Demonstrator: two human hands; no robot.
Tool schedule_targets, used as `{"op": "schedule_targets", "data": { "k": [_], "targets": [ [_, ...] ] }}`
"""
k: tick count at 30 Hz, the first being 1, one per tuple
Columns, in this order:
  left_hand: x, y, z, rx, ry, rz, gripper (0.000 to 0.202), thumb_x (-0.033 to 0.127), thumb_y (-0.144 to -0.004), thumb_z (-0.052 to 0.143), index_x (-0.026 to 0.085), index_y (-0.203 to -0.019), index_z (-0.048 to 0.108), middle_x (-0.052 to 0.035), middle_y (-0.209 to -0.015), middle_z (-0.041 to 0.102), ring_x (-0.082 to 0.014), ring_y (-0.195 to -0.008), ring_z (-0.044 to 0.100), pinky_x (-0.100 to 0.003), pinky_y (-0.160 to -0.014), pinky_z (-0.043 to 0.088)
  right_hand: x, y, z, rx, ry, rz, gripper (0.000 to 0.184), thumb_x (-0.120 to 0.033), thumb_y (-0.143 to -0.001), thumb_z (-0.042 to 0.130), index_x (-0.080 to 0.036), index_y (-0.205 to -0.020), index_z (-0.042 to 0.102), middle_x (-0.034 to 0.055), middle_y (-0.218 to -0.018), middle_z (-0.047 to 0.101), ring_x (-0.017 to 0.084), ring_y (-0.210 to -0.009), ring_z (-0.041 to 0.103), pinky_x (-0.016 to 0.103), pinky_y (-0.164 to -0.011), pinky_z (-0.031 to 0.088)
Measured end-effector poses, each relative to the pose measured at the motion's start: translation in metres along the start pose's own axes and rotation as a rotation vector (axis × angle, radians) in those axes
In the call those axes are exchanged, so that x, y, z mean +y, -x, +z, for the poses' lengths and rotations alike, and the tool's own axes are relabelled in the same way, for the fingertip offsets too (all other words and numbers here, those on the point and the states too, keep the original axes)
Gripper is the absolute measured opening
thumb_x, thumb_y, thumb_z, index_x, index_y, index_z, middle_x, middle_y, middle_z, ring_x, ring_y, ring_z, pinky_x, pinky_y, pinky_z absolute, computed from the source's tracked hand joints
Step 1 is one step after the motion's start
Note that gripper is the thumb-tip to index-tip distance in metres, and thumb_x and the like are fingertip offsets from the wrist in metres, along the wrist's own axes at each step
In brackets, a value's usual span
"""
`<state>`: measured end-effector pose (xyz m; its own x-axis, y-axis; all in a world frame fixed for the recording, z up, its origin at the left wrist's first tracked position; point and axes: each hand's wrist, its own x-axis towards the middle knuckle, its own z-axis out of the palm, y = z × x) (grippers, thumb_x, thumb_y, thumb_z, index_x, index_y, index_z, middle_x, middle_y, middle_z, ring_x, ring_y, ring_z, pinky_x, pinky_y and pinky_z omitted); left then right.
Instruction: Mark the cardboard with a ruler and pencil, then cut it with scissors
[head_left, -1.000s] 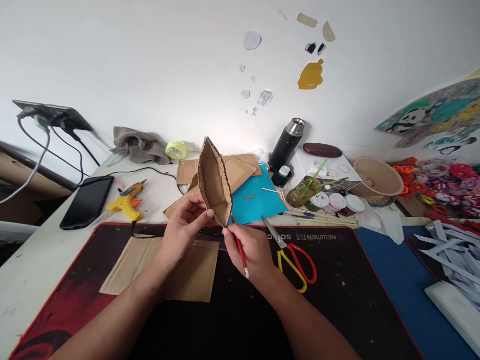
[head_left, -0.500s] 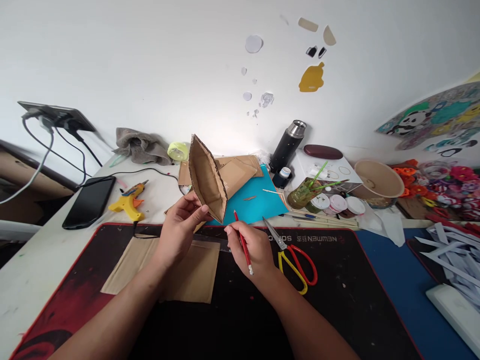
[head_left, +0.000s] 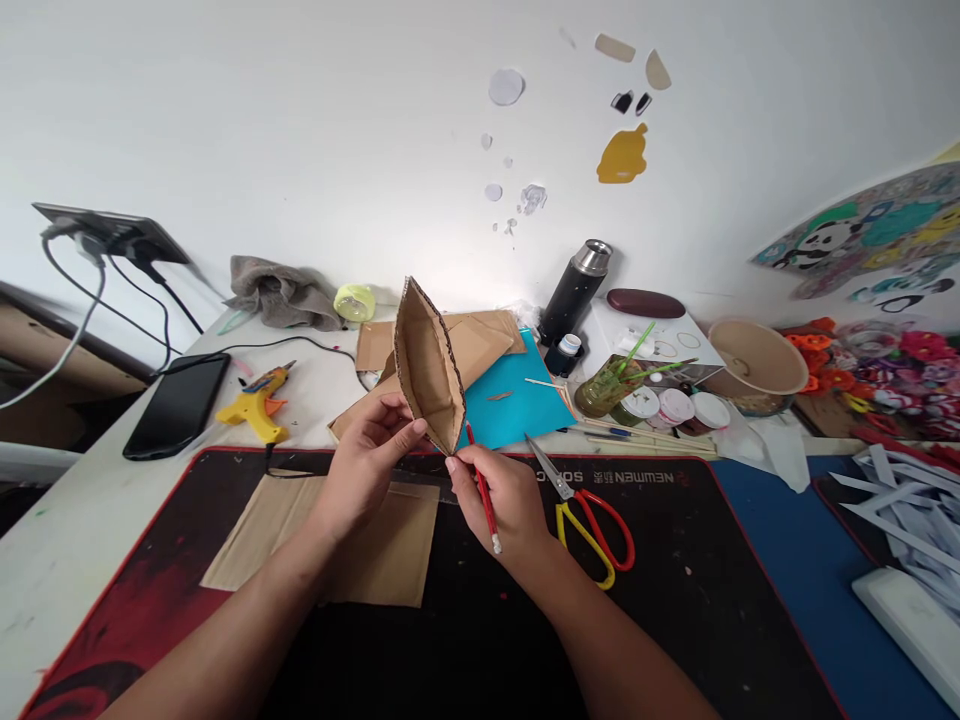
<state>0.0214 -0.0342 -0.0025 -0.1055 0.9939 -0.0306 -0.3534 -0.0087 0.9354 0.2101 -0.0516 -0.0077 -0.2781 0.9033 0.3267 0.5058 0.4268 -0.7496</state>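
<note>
A boat-shaped cardboard piece (head_left: 430, 365) with raised walls is held up, tilted, above the mat. My left hand (head_left: 367, 455) grips its lower left side between thumb and fingers. In my right hand (head_left: 506, 495) a red pencil (head_left: 486, 500) is clasped, its white eraser end pointing toward me. The right thumb and fingertips touch the lower tip of the boat. Beneath my left hand lies a flat cardboard sheet (head_left: 401, 550). Scissors (head_left: 589, 520) with one red and one yellow handle rest to the right of my right hand.
Behind the boat are more cardboard (head_left: 480, 350) and a blue sheet (head_left: 517, 400). A yellow glue gun (head_left: 259, 405) and a black phone (head_left: 178, 403) lie at left. A black thermos (head_left: 574, 295), paint jars (head_left: 675, 407) and a beige bowl (head_left: 757, 360) stand at the back right.
The cardboard boat has shifted right and slightly down with my left hand, so its lower tip now meets my right fingertips. The pencil stays in my right hand.
</note>
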Motion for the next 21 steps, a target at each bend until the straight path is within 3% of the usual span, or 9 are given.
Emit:
{"op": "schedule_targets", "data": {
  "k": [9,15,21],
  "targets": [
    [0.0014,-0.0008,0.0000,0.012,-0.013,-0.004,0.039,0.041,-0.078,0.098,0.022,-0.103,0.075,-0.0029,-0.097,0.074,-0.0176,-0.084,0.069,-0.027,-0.072,0.060,-0.0022,0.0005,-0.0019,-0.035,-0.063,0.050,0.029,-0.035,-0.109,0.055,-0.023,-0.085,0.067,-0.0001,-0.069,0.071,0.016,-0.062,0.064,0.027,-0.064,0.043],
    [0.0000,-0.0025,-0.0029,0.062,0.010,0.007,0.042,0.044,-0.076,0.099,0.021,-0.101,0.073,0.0003,-0.090,0.067,-0.0160,-0.078,0.067,-0.028,-0.072,0.061,-0.0034,-0.0008,-0.0027,-0.021,-0.333,0.216,0.029,-0.043,-0.109,0.058,-0.023,-0.093,0.071,0.0010,-0.072,0.074,0.017,-0.066,0.070,0.027,-0.065,0.052],
    [-0.0020,-0.0013,-0.0049,-0.017,-0.018,-0.058,0.042,0.048,-0.079,0.096,0.022,-0.105,0.075,-0.0007,-0.092,0.070,-0.0159,-0.074,0.067,-0.028,-0.069,0.060,0.0028,-0.0056,-0.0008,0.051,-0.637,0.362,0.039,-0.059,-0.107,0.061,-0.021,-0.104,0.070,0.0022,-0.081,0.074,0.016,-0.061,0.070,0.027,-0.059,0.054]
  ]
}}
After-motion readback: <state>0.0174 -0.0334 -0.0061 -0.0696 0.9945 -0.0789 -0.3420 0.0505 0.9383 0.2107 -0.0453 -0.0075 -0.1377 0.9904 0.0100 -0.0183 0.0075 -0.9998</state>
